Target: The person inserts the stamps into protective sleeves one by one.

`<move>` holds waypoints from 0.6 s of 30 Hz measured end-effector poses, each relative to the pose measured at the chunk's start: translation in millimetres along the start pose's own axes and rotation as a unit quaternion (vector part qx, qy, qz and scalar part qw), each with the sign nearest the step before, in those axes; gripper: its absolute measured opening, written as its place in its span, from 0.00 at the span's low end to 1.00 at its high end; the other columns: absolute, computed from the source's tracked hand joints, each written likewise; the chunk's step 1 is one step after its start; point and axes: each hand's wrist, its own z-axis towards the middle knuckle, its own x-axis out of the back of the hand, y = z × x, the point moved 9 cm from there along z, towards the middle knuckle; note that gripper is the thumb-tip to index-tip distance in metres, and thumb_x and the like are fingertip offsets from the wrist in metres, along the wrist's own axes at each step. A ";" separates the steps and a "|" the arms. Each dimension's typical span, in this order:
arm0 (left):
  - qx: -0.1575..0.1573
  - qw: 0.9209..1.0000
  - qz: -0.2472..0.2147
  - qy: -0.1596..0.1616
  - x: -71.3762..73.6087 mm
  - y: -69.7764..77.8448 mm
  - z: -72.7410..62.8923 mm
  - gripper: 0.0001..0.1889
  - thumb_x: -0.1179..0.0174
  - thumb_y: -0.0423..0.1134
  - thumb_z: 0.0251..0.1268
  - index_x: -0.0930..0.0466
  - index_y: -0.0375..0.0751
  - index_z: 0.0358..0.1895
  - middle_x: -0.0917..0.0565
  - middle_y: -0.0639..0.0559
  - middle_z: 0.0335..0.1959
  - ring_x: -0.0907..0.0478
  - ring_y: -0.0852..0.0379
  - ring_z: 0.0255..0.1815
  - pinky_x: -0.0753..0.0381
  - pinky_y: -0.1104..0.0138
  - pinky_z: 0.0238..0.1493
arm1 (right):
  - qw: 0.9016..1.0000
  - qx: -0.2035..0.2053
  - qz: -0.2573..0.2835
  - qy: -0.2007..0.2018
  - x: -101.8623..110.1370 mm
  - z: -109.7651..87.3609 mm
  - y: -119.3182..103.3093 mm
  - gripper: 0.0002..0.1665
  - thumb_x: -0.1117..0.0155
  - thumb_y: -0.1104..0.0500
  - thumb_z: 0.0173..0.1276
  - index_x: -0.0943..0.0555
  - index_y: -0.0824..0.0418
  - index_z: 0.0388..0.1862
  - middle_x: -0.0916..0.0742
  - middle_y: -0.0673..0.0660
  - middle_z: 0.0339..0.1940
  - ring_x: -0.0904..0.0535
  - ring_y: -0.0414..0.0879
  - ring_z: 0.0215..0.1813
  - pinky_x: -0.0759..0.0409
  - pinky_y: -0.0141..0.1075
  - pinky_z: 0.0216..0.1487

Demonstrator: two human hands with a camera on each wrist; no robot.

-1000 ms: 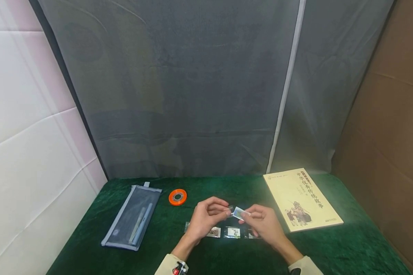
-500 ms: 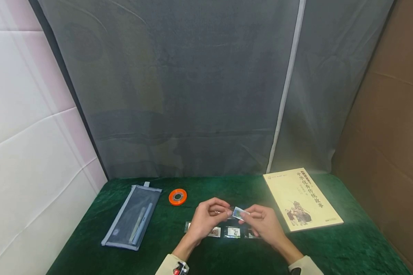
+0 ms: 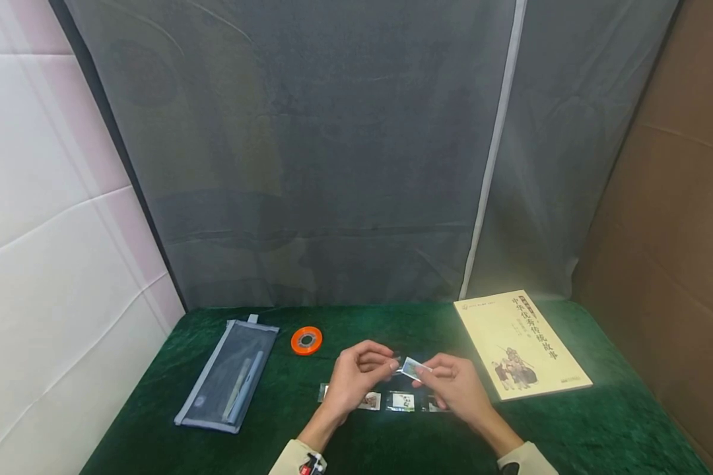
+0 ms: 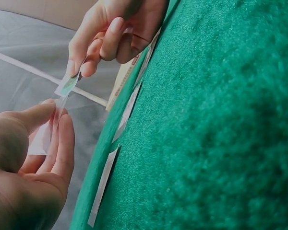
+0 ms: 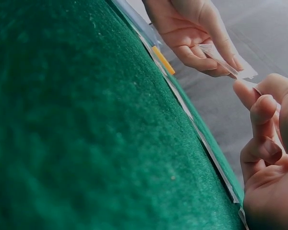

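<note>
My left hand [image 3: 359,376] pinches a clear plastic sleeve [image 4: 41,143] between thumb and fingers. Facing it, my right hand [image 3: 457,386] holds a small stamp-like picture card [image 3: 412,368] with a white border and a blue-green print. Sleeve and card meet in the left wrist view; whether the card's end sits inside the sleeve, I cannot tell. Both are held above the green cloth. Below the hands lies a row of similar sleeved cards, among them a panda-like one [image 3: 401,401] and a brown one [image 3: 371,400], partly covered by my hands.
The green cloth [image 3: 309,442] covers the table. On the left lie a mesh zip pouch [image 3: 214,389] with pens inside and an orange tape roll [image 3: 306,340]. A yellow book [image 3: 525,349] lies to the right. Grey curtain stands behind.
My left fingertips shift slightly left, away from the picture card, after moving a little closer to it half a second ago. The right hand stays nearly still.
</note>
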 end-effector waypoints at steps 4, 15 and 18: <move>0.003 1.000 -0.002 -0.006 -1.6 0.4 -0.2 0.20 0.24 0.43 0.69 0.14 0.34 0.56 0.06 0.44 0.46 0.06 0.43 0.47 0.08 0.58 0.49 | 1.000 -0.011 0.002 0.003 -0.2 -0.8 -0.2 0.11 0.26 0.54 0.76 0.13 0.62 0.43 0.05 0.60 0.36 0.28 0.36 0.13 0.31 0.26 0.17; 0.012 1.000 0.007 -0.020 -5.8 -0.2 -0.9 0.19 0.24 0.45 0.69 0.13 0.39 0.55 0.05 0.47 0.44 0.07 0.40 0.46 0.08 0.54 0.50 | 1.000 0.001 -0.003 -0.024 -4.2 -0.5 1.8 0.10 0.28 0.55 0.78 0.12 0.62 0.45 0.04 0.58 0.36 0.28 0.36 0.13 0.32 0.27 0.16; 0.013 1.000 0.010 -0.025 -7.2 -0.8 -0.8 0.17 0.23 0.45 0.69 0.12 0.42 0.54 0.05 0.49 0.44 0.06 0.45 0.46 0.08 0.57 0.50 | 1.000 0.009 -0.002 -0.024 -4.3 -0.4 0.5 0.11 0.28 0.55 0.78 0.12 0.63 0.46 0.05 0.58 0.35 0.28 0.36 0.13 0.32 0.27 0.16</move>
